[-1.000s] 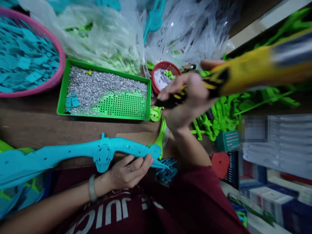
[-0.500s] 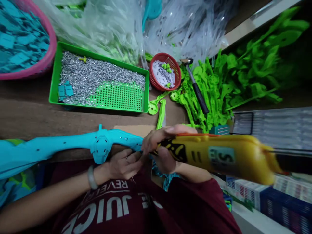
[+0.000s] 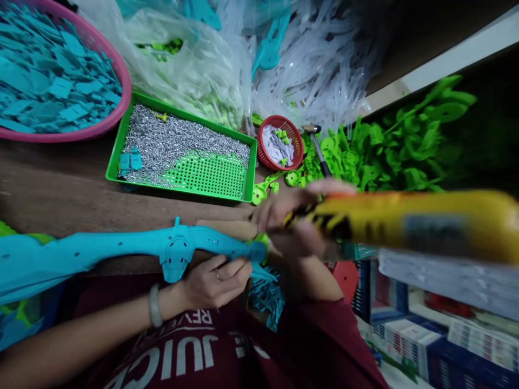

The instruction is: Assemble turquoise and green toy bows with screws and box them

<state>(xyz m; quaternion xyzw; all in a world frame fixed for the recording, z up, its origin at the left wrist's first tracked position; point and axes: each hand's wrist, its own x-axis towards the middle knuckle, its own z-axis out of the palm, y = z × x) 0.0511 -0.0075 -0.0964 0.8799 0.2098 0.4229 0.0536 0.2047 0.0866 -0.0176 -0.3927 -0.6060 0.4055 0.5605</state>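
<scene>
A long blue plastic part [image 3: 121, 244], shaped like a toy gun body, lies sideways in front of my chest. My left hand [image 3: 217, 278], with a ring on one finger and a bangle at the wrist, is closed on its narrow right end. To the right, my right hand [image 3: 294, 224] grips a yellow electric screwdriver [image 3: 377, 219] by its black-patterned front; both are blurred by motion. The screwdriver points left, its rear towards the right edge. Its tip is hidden or smeared. A bright green piece [image 3: 264, 246] shows at the part's right end.
Beyond the part stands a green tray [image 3: 253, 173] of small metal screws. A pink basket [image 3: 126, 86] of blue pieces is at left. Behind sit a red basket [image 3: 299, 154], a hammer [image 3: 318, 148], green plastic parts [image 3: 377, 148] and clear plastic bags [image 3: 194, 65]. Crates [image 3: 450, 351] stand at lower right.
My right hand and the screwdriver have moved up and right, off the part's right end, which now shows. My left hand stays on the part. The whole view has shifted slightly.
</scene>
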